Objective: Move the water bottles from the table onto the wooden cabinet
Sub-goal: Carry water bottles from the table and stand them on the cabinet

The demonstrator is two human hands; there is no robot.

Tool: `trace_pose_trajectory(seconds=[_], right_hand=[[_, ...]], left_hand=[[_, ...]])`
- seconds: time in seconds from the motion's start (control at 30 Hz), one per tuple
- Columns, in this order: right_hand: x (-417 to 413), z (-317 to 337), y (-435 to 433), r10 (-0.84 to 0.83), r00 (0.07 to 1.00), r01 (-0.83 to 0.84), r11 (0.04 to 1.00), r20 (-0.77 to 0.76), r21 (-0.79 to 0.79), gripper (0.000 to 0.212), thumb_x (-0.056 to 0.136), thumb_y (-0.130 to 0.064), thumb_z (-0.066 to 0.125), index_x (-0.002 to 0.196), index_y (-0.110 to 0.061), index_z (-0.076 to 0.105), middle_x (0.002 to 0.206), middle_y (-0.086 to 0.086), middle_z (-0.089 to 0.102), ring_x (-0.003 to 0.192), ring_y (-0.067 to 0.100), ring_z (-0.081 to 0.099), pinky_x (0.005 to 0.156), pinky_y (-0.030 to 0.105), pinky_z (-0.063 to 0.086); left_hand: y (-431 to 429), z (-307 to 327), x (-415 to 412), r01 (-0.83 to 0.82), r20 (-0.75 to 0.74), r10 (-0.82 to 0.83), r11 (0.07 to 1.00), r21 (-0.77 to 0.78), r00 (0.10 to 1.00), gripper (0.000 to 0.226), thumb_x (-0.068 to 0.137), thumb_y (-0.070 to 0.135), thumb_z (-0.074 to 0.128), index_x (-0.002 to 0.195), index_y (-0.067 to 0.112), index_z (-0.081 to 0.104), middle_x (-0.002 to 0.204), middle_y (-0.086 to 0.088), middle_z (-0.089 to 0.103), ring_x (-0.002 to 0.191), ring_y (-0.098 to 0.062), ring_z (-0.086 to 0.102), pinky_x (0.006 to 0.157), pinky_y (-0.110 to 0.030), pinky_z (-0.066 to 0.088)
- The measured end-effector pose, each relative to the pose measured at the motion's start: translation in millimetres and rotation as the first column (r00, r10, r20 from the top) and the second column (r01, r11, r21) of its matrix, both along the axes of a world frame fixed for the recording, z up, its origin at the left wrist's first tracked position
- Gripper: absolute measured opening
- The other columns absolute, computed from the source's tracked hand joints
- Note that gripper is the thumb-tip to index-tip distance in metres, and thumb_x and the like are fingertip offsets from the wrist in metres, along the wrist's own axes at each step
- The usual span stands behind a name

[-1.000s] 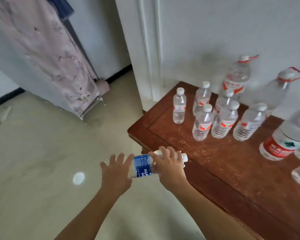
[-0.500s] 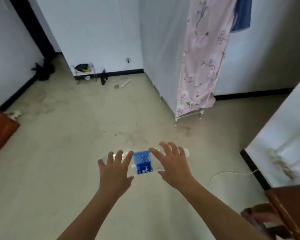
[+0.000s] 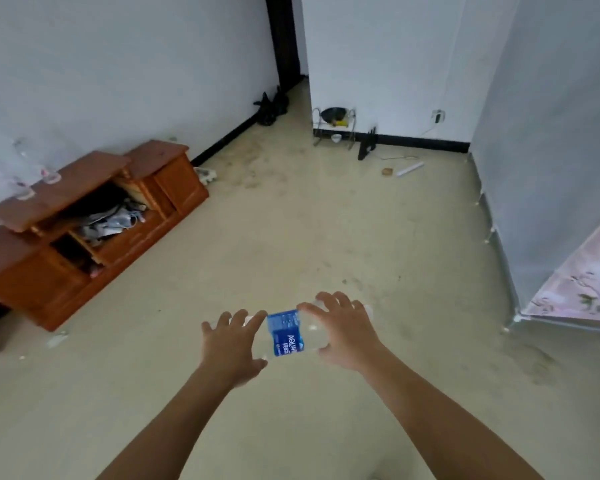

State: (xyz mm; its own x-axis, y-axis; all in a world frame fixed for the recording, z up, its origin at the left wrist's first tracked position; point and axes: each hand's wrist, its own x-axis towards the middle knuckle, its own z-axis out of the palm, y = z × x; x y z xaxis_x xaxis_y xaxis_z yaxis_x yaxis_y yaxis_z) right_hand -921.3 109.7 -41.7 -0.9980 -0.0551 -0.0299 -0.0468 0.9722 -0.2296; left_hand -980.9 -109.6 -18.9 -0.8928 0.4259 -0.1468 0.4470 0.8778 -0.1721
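A: Biggest first?
B: Pale floor (image 3: 291, 237), wall to wall. Then a grey fabric wardrobe (image 3: 551, 150) along the right, pink flowered curtain (image 3: 582, 292) at its near end.
A: And left?
B: Wooden cabinet (image 3: 94, 216) against the left wall, low, middle compartment open with a jumble of things inside. On its top, a few clear shapes (image 3: 45, 174), too blurred to name.
A: Hands?
B: Both out in front, well apart from the cabinet. Left hand (image 3: 231, 344) wrapped over the base end of the water bottle (image 3: 286, 332), fingers on top, thumb underneath. Right hand (image 3: 343, 332) clasped round the cap end the same way.
A: Bottle itself?
B: Held on its side in the air above the floor, between the two hands, blue label showing in the gap, touching nothing else.
A: Smaller bits?
B: Wire rack (image 3: 335, 128) at the far wall, black bag (image 3: 271, 107) by the doorway, pale tube (image 3: 409, 169) lying on the floor to the rack's right.
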Motion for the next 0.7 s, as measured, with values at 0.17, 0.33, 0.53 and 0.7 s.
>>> trace_pose_trajectory(seconds=[0.17,0.33,0.53,0.7], right_hand=[[-96.4,0.3,-7.8,0.219,0.975,-0.219,0.976,-0.023,0.005,0.084,0.078,-0.043,0.079,0.148,-0.046,0.032,0.154,-0.003,0.036,0.139,0.026,0.037,0.107,0.044,0.035],[-182.8,-5.0,-37.9,0.37,0.929,-0.37,0.929,-0.024,0.024,0.084,0.082,-0.045,0.076,0.152,-0.044,0.028,0.157,-0.002,0.03,0.142,0.027,0.031,0.112,0.047,0.03],[-291.5,-10.7,-89.2,0.451,0.89,-0.447,0.892,-0.063,0.07,0.084,0.081,-0.04,0.076,0.151,-0.042,0.031,0.156,0.0,0.032,0.141,0.028,0.033,0.112,0.048,0.03],[-393.4,5.0,-136.8,0.47,0.877,-0.456,0.879,-0.096,0.137,0.081,0.074,-0.037,0.077,0.144,-0.042,0.038,0.148,0.001,0.043,0.133,0.03,0.043,0.105,0.049,0.039]], left_hand=[[-22.8,2.5,-45.2,-0.186,-0.002,0.186,0.983,-0.008,0.983,0.086,0.084,0.072,0.053,0.152,0.043,0.009,0.156,0.009,0.03,0.143,-0.022,0.029,0.109,-0.048,0.029],[-53.2,-10.6,-94.3,-0.317,-0.014,0.317,0.948,0.01,0.948,0.086,0.087,0.075,0.045,0.155,0.041,0.005,0.16,0.005,0.025,0.146,-0.024,0.026,0.11,-0.049,0.027],[-103.1,-35.8,-180.1,-0.392,-0.061,0.402,0.911,0.13,0.914,0.087,0.08,0.078,0.051,0.154,0.04,0.024,0.152,0.001,0.044,0.137,-0.026,0.043,0.101,-0.049,0.036],[-148.8,-29.9,-275.7,-0.421,-0.074,0.439,0.889,0.181,0.896,0.085,0.083,0.076,0.05,0.155,0.041,0.02,0.155,0.001,0.039,0.139,-0.027,0.038,0.104,-0.05,0.033]])
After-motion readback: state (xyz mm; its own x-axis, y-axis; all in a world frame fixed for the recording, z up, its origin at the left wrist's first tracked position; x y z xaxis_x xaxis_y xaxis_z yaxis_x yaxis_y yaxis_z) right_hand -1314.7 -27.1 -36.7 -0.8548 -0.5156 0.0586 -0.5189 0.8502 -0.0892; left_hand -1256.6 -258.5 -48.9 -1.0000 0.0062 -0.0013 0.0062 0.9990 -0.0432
